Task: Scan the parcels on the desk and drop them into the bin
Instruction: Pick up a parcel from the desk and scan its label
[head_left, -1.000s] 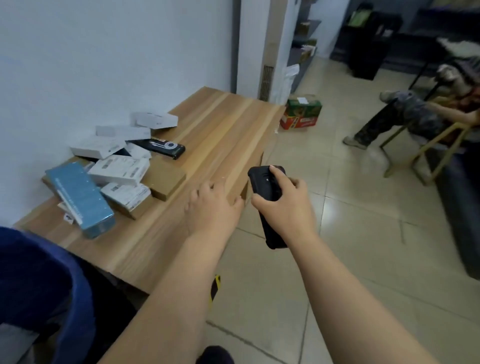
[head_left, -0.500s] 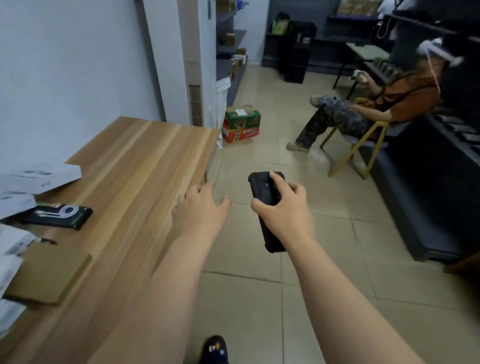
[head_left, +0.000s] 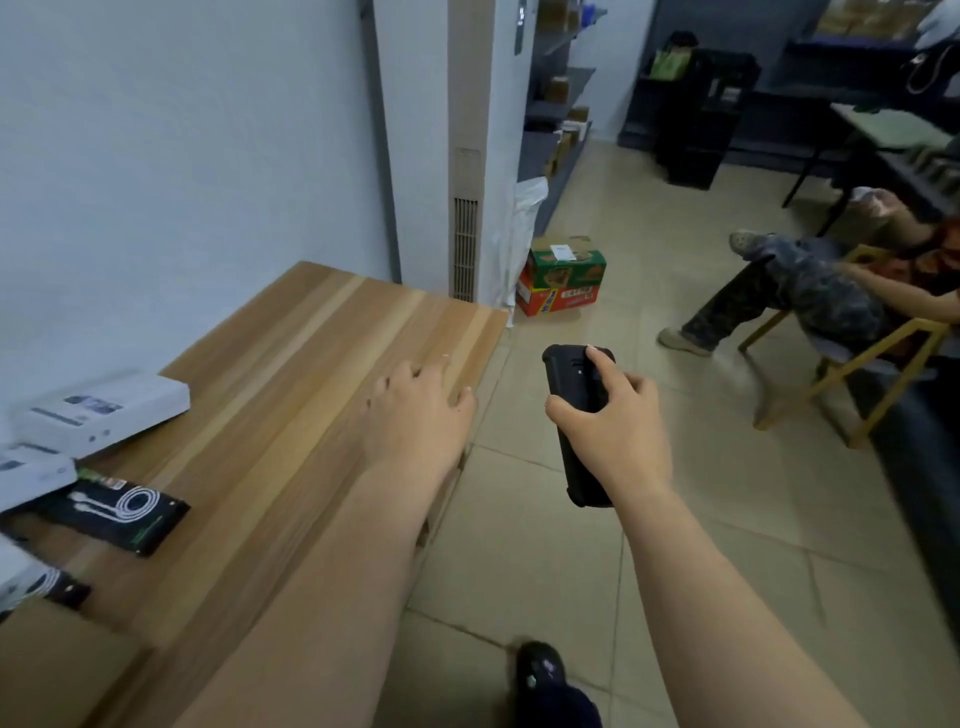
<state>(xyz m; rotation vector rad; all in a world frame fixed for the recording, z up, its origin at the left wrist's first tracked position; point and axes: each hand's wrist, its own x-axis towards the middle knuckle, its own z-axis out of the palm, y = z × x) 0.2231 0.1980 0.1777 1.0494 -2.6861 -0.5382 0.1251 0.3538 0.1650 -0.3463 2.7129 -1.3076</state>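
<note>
While the right hand (head_left: 618, 431) held the scanner (head_left: 576, 410) in a closed grip, thumb on top, over the floor, the left hand (head_left: 415, 410) hovered slack and empty over the table (head_left: 311, 374) edge. Parcels (head_left: 98, 410) lay piled at the table's left end (several still unscanned, by my reading); no bin was visible. Against the previous frame, more of the pile showed, and the left hand sat nearer the table.

Nothing here I can actually read. The white label on the green-and-red carton (head_left: 562, 275) beyond the desk (head_left: 311, 364) is blurred; so is the print on the white box (head_left: 104, 413) and black cable pack (head_left: 122, 512).
</note>
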